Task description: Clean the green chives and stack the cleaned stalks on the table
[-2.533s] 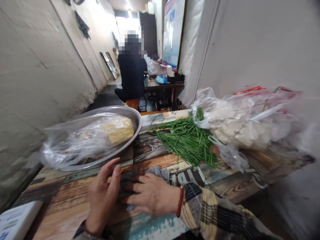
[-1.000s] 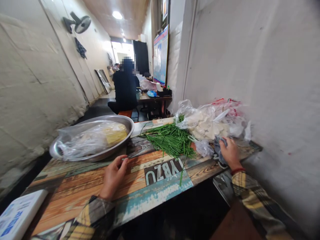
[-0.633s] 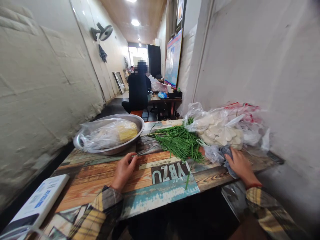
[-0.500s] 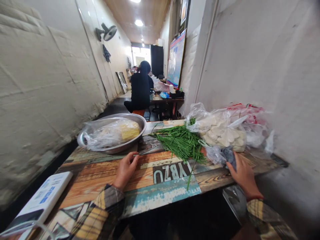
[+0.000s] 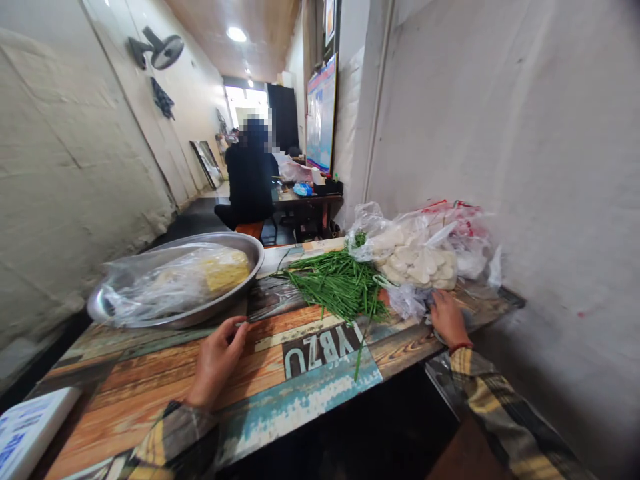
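Note:
My left hand [image 5: 217, 360] rests palm down on the printed wooden table [image 5: 150, 390], fingers loosely stretched and holding nothing, just in front of a metal basin [image 5: 253, 248]. My right hand [image 5: 447, 319] presses down at the table's right end, closed over a grey cloth [image 5: 467, 321] of which only an edge shows. It touches a clear plastic bag of white pieces [image 5: 420, 257]. A heap of green chives [image 5: 340, 283] lies between the basin and that bag. One loose chive stalk [image 5: 361, 353] lies across the table's front.
The basin holds a plastic bag with something yellow [image 5: 180, 280]. A white box [image 5: 25, 433] sits at the near left corner. Walls close in on both sides. Farther down the corridor, a person in black [image 5: 250, 180] sits at another table [image 5: 305, 198].
My right hand carried the grey cloth from beside my left hand to the right end of the table, by the bag. My left hand slid a little towards the basin and stays there.

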{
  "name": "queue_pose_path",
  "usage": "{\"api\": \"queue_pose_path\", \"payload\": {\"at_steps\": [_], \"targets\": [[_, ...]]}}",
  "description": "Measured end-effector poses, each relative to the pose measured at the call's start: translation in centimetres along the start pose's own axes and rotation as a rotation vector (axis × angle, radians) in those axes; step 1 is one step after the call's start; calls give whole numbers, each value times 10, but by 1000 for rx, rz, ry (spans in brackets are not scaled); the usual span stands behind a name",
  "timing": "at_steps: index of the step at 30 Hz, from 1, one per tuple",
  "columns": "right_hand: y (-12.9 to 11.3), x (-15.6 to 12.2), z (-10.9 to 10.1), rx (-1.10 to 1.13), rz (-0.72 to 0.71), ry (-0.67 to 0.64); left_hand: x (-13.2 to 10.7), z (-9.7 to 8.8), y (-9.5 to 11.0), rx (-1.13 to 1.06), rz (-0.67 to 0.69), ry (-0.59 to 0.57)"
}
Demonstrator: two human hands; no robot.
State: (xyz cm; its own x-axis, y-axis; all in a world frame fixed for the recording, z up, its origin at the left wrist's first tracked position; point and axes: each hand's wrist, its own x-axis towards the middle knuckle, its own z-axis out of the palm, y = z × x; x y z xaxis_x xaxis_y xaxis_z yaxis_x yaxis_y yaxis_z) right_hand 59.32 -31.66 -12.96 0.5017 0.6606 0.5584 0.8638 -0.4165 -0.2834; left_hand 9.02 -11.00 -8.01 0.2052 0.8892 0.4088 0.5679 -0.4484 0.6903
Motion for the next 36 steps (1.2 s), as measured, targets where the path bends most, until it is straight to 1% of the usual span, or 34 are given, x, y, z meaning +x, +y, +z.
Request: {"api": "queue_pose_path", "payload": {"at_steps": [2,4,6,7,8,10,12,14,16,17,19,21,23,26,29,31,33,36], "targets": [[-3,-3,2,2,-59,-16,-1,1,-2,-3,-7,-4],[-3,-3,-3,-3,-97,-8,-3,2,-3,-3,-10,-7],[-10,2,-11,-42,-85,84,-5,3,-4,-3,-12,-5],[-20,6,-14,-38,-87,124,-5,4,-3,-2,-12,-5],[-34,10,-15,-10,-115,138,-6,4,-3,-4,-11,-3],[-77,15,-12,78,-233,108,-6,4,-3,-8,-9,3],[-129,15,-1,140,-367,10,-7,4,-3,-13,-7,13],[-177,11,14,157,-453,-88,-7,4,-4,-15,-1,23],[-210,9,30,154,-517,-157,-7,3,-5,-18,10,29],[-220,11,37,147,-542,-180,-7,3,-5,-20,16,31],[-227,20,51,127,-546,-199,-7,3,-5,-25,22,30],[-222,36,63,111,-501,-217,-7,2,-6,-30,21,24],[-211,55,74,112,-473,-264,-7,2,-7,-37,15,19],[-199,81,86,98,-483,-377,-7,3,-9,-50,8,32],[-197,98,94,51,-449,-510,-8,4,-10,-62,-6,45],[-198,102,96,38,-444,-574,-8,5,-10,-70,-17,30],[-198,102,96,40,-462,-597,-9,4,-8,-81,-25,7],[-198,92,92,69,-516,-542,-10,4,-6,-92,-23,-22]]}}
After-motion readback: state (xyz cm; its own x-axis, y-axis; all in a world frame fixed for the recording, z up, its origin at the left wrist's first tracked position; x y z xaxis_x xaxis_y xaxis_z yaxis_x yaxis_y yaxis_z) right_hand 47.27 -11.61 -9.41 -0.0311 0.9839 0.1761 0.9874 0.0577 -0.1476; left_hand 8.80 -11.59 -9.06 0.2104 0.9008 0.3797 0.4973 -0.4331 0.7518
